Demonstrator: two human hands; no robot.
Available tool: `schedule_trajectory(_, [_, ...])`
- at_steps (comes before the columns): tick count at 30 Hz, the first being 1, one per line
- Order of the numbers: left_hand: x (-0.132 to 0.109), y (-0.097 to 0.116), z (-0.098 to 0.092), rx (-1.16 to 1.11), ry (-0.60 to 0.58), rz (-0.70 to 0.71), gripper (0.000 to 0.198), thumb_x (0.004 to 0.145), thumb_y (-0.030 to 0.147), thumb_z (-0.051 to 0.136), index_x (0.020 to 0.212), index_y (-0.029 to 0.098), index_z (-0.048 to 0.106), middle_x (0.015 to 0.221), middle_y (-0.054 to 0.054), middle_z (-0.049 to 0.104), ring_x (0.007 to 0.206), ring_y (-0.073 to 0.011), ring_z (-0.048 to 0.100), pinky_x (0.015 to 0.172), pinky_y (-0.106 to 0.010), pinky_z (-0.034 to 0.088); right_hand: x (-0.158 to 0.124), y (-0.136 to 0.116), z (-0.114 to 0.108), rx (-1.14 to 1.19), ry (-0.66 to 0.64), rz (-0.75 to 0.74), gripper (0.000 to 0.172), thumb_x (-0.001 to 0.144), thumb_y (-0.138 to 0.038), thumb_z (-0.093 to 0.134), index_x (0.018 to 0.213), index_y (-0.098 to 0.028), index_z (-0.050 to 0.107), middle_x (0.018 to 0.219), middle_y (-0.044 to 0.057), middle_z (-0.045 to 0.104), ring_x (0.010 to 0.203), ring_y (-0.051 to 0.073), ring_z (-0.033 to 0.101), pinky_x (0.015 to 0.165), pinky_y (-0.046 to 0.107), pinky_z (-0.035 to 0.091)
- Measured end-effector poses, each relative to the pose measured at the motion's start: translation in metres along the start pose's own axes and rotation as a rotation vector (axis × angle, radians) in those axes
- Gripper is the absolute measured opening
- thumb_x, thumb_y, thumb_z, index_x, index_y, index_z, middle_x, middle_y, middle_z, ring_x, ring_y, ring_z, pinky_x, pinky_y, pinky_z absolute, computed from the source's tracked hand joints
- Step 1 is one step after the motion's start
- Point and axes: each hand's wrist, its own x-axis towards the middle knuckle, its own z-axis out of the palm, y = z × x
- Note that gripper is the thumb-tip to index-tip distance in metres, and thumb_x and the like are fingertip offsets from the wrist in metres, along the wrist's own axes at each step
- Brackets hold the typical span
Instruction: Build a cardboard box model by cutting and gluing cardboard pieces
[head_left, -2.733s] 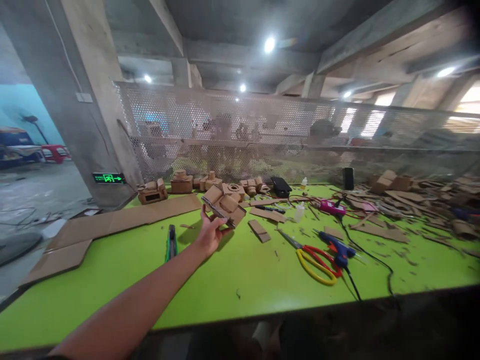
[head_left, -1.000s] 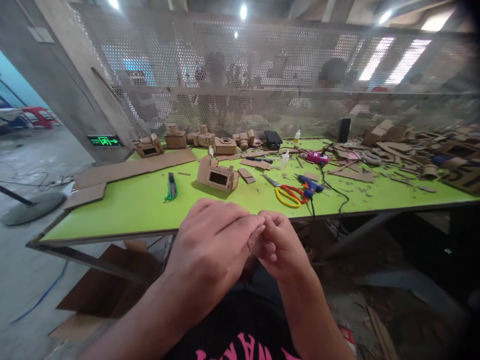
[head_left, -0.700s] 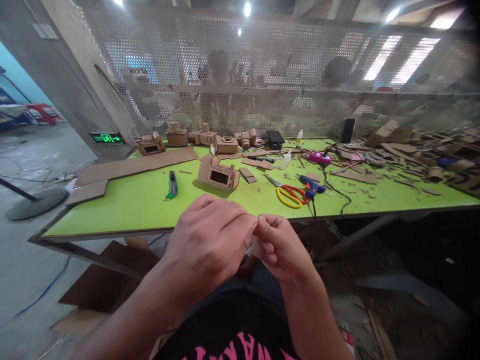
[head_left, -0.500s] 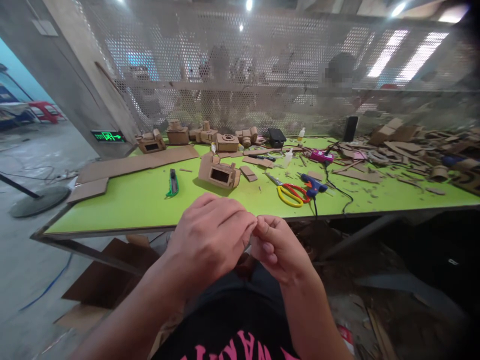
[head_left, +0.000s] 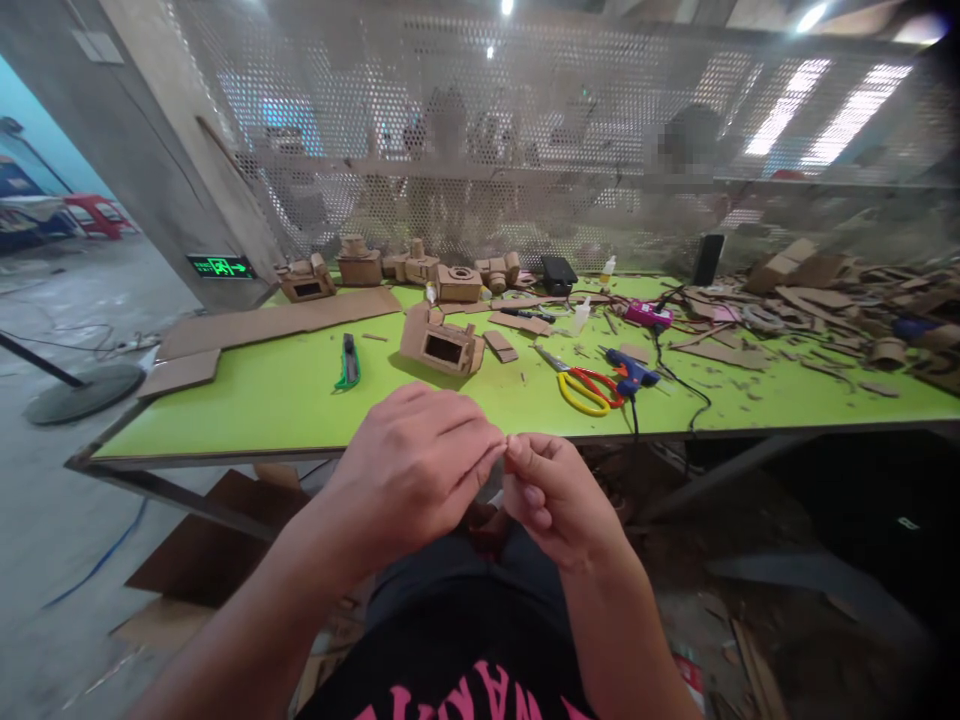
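Note:
My left hand (head_left: 409, 475) and my right hand (head_left: 551, 495) are held together in front of my chest, below the near edge of the green table (head_left: 247, 400). Their fingertips meet in a pinch, and whatever sits between them is too small to make out. A cardboard camera model (head_left: 442, 343) rests on the table beyond my hands, an arm's length away. I sit back from the table, in a black shirt with pink lettering.
On the table lie a green utility knife (head_left: 346, 362), yellow and red scissors (head_left: 583, 384), a blue glue gun (head_left: 631, 368) with its cable, flat cardboard sheets (head_left: 270, 320), several cardboard models (head_left: 360, 264) and scraps at right. People sit behind the perforated screen (head_left: 525, 150). A cardboard box (head_left: 202, 550) lies under the table.
Earlier my left hand held the cardboard camera model over the table; it now rests on the table. Both hands came back to my chest and stay pinched together, shifting only slightly.

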Motion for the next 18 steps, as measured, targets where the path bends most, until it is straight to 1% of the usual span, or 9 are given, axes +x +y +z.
schedule_trajectory(4, [0.0, -0.002, -0.002, 0.015, -0.079, 0.016, 0.019, 0.094, 0.019, 0.05, 0.083, 0.017, 0.066, 0.083, -0.005, 0.069, 0.076, -0.0174, 0.06, 0.074, -0.033, 0.043, 0.0, 0.003, -0.001, -0.046, 0.028, 0.002, 0.045, 0.065, -0.044, 0.088, 0.056, -0.015, 0.054, 0.036, -0.009, 0.042, 0.028, 0.0, 0.026, 0.031, 0.013, 0.018])
schedule_trajectory(8, [-0.001, -0.006, 0.002, -0.046, -0.107, -0.004, 0.017, 0.093, 0.02, 0.051, 0.083, 0.016, 0.065, 0.083, -0.005, 0.068, 0.077, -0.0177, 0.06, 0.073, -0.032, 0.044, 0.002, 0.006, -0.002, -0.034, 0.022, 0.015, 0.045, 0.064, -0.044, 0.088, 0.056, -0.015, 0.055, 0.036, -0.01, 0.04, 0.028, 0.0, 0.026, 0.031, 0.013, 0.017])
schedule_trajectory(13, [-0.001, -0.009, 0.012, -0.121, -0.055, -0.061, 0.017, 0.089, 0.019, 0.053, 0.077, 0.015, 0.064, 0.076, -0.005, 0.066, 0.072, -0.0169, 0.059, 0.068, -0.03, 0.046, 0.004, 0.009, -0.004, 0.031, 0.019, 0.027, 0.046, 0.067, -0.043, 0.087, 0.056, -0.015, 0.053, 0.036, -0.01, 0.039, 0.028, 0.0, 0.026, 0.031, 0.013, 0.018])
schedule_trajectory(16, [-0.001, -0.007, 0.017, -0.192, -0.01, -0.114, 0.014, 0.089, 0.017, 0.055, 0.079, 0.015, 0.065, 0.077, -0.004, 0.066, 0.072, -0.0156, 0.06, 0.067, -0.028, 0.047, 0.004, 0.009, -0.007, 0.093, -0.009, 0.077, 0.047, 0.067, -0.045, 0.087, 0.056, -0.015, 0.052, 0.036, -0.01, 0.038, 0.029, 0.0, 0.023, 0.03, 0.012, 0.017])
schedule_trajectory(18, [-0.001, -0.006, 0.019, -0.241, 0.044, -0.159, 0.014, 0.091, 0.019, 0.055, 0.083, 0.016, 0.066, 0.08, -0.003, 0.068, 0.074, -0.0147, 0.061, 0.069, -0.027, 0.048, 0.004, 0.009, -0.01, 0.154, -0.055, 0.122, 0.046, 0.067, -0.045, 0.087, 0.059, -0.016, 0.053, 0.037, -0.012, 0.036, 0.029, -0.001, 0.02, 0.029, 0.011, 0.018])
